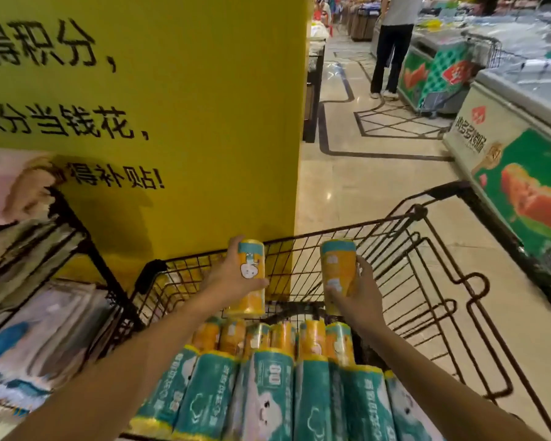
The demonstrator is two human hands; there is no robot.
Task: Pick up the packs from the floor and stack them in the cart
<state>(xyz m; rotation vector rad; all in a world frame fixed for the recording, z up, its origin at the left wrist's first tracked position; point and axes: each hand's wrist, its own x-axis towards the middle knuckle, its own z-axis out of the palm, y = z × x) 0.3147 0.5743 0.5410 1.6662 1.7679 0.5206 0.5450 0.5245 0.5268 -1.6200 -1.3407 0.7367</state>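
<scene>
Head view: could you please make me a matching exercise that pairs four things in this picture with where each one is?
Things:
1. left hand
2. teal packs
3. yellow pillar
4. chest freezer

Places:
A. standing off to the right of the cart
B. lying side by side in the near end of the cart
C. gripping an upright orange pack over the cart
D. just beyond the cart's far end

Pairs: 1-C, 2-B, 3-D, 4-A
</scene>
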